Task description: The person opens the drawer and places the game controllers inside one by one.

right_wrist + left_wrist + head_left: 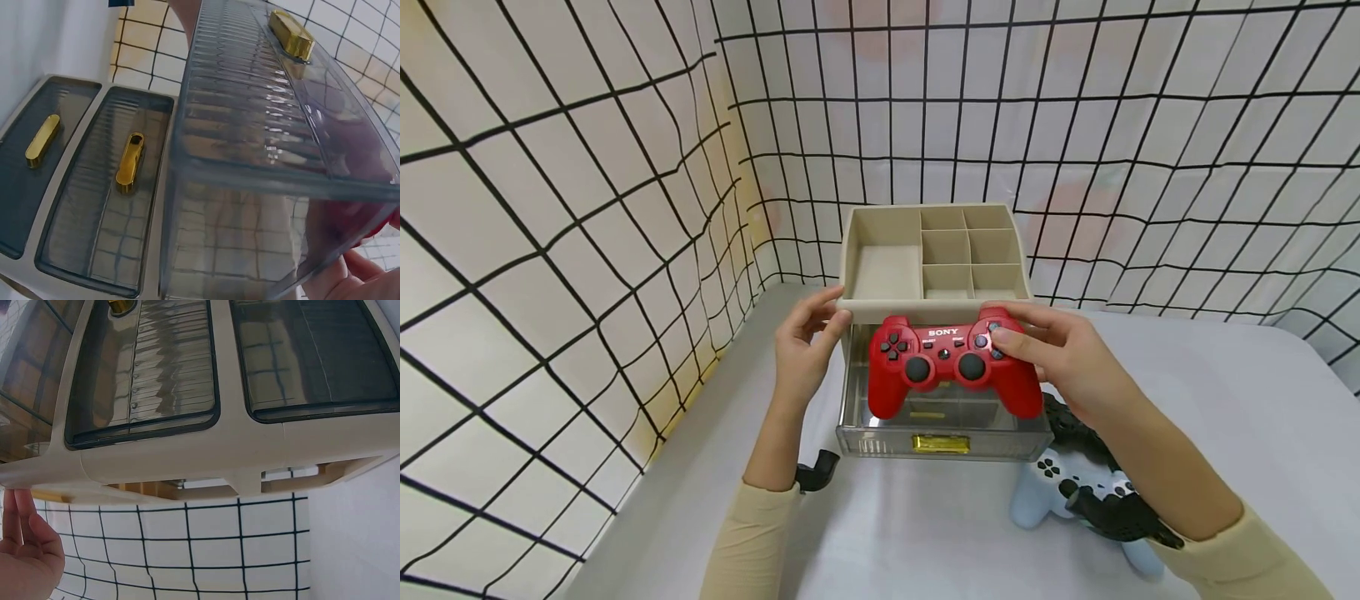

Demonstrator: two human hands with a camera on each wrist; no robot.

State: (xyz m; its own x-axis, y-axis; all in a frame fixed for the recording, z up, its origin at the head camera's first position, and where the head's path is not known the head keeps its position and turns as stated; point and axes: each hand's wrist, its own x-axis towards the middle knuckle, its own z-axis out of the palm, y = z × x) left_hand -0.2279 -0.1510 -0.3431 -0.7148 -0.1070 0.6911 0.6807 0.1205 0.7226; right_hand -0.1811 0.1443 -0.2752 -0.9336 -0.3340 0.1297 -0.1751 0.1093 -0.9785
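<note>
A beige drawer organizer (883,273) has a compartmented top and a clear grey top drawer (872,443) pulled out. My right hand (1078,362) grips a red game controller (944,367) by its right side, thumb on the face buttons. The controller lies face up over the open drawer, just below the organizer's front rim. In the right wrist view, the red controller (359,215) shows through the drawer's clear wall. At the organizer's upper left corner, my left hand (801,354) pinches the edge between thumb and fingers. Its fingertips (24,503) meet the beige edge in the left wrist view.
Below the pulled-out drawer, two closed drawers (103,212) carry gold handles. A light blue game controller (1032,500) lies on the white table (917,533), partly hidden by the right wrist's black strap (1112,517). Black wire grid (925,100) stands behind and along the left side.
</note>
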